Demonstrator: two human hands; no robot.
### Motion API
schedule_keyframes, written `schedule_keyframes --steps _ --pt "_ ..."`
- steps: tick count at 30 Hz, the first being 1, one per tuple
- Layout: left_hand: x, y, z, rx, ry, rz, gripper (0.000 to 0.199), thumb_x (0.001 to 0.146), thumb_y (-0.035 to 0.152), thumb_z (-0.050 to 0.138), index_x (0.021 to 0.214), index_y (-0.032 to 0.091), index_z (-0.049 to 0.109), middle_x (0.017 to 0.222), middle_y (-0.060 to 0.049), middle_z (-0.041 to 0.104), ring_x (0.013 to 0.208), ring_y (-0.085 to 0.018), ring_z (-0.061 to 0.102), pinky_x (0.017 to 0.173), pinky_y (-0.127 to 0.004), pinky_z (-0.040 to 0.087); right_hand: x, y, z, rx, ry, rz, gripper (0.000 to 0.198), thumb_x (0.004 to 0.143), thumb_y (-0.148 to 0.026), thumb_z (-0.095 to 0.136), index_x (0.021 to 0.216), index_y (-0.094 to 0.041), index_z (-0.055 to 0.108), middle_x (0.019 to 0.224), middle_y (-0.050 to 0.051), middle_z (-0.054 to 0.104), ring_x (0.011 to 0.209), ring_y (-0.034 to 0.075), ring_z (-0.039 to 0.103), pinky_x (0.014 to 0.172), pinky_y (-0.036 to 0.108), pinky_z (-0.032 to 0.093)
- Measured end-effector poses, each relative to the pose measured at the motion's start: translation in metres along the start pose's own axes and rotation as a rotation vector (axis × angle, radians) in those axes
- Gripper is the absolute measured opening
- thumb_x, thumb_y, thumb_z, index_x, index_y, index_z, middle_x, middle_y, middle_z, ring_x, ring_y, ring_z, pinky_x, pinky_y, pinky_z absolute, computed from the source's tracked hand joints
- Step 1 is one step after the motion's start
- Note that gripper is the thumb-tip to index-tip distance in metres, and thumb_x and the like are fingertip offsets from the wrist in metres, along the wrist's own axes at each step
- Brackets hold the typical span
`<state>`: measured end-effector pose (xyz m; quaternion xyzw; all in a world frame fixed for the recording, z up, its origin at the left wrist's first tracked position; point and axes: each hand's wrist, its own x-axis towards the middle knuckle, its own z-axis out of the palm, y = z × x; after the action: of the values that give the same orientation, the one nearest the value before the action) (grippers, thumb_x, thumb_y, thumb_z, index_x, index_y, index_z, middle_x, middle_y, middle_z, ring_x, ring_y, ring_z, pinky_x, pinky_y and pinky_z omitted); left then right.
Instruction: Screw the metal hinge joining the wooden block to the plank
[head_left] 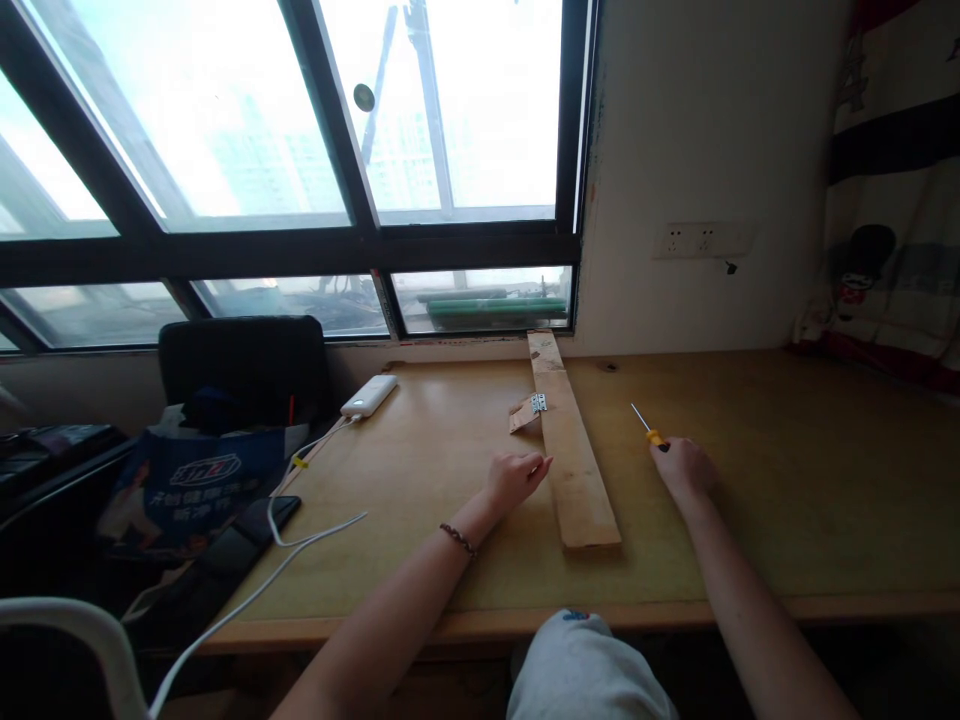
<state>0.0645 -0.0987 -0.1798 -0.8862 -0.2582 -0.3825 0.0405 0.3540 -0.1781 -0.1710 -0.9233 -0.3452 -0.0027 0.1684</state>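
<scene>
A long wooden board (574,455) lies lengthwise on the table, its far end by the window sill. At its left edge sits a small metal hinge (539,402), with a small wood piece (523,414) beside it on the left. My left hand (517,478) is closed in a pinch at the board's left edge, nearer to me than the hinge; whatever is between the fingertips is too small to make out. Right of the board, my right hand (686,468) grips the yellow and black handle of a screwdriver (651,433), its shaft pointing away and to the left.
A white power bank (369,397) with a white cable (277,510) lies at the table's left edge. Beyond that edge are a black chair (244,365) and a blue printed bag (202,490). The wooden table (787,480) meets a wall with sockets (705,240).
</scene>
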Motion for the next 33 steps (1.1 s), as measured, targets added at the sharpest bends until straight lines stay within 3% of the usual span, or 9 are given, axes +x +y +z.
schedule_keyframes --steps 33 --pt "-0.0004 0.0025 0.0022 -0.052 -0.058 0.004 0.041 0.087 0.034 0.040 0.050 0.017 0.047 0.045 0.000 0.049 0.042 -0.007 0.036 0.047 -0.021 0.022 -0.0037 -0.0007 0.0041 -0.072 0.010 -0.005 0.046 0.078 -0.053 0.048 0.103 -0.016 0.062 0.098 0.016 0.060 0.093 0.031 0.058 0.069 0.040 0.048"
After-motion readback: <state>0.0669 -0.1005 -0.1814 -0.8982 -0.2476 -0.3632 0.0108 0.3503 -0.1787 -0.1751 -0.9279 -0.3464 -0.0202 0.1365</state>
